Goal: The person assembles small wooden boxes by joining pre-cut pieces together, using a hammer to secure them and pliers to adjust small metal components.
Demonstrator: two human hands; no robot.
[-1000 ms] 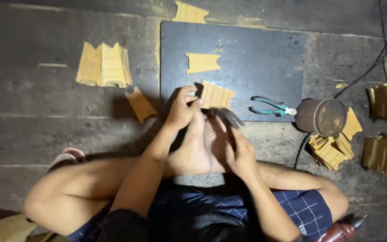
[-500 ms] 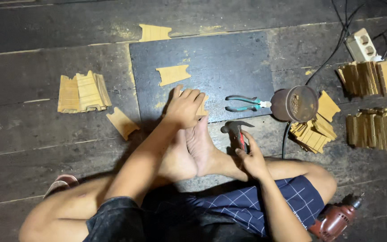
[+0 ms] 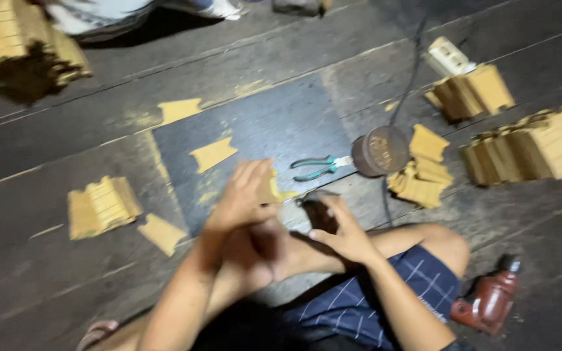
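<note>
My left hand (image 3: 245, 195) presses a small stack of tan wooden pieces (image 3: 273, 189) against my bare feet (image 3: 261, 250) at the near edge of a dark mat (image 3: 261, 123). Just to its right, my right hand (image 3: 343, 233) grips a dark hand tool (image 3: 313, 209), and the tool's tip lies close to the wooden pieces. The picture is blurred, so the tool's shape is unclear. My legs are folded on the dark plank floor.
Green-handled pliers (image 3: 317, 168) and a round brown tin (image 3: 380, 151) lie right of the mat. Tan wooden piles sit at left (image 3: 102, 205), right (image 3: 424, 172) and far right (image 3: 535, 146). A red drill (image 3: 489, 299) is by my knee. A white power strip (image 3: 450, 55) is behind.
The view has swung and blurred, showing more floor behind the mat. My right hand has brought the dark tool up beside the wooden pieces, which my left hand still holds.
</note>
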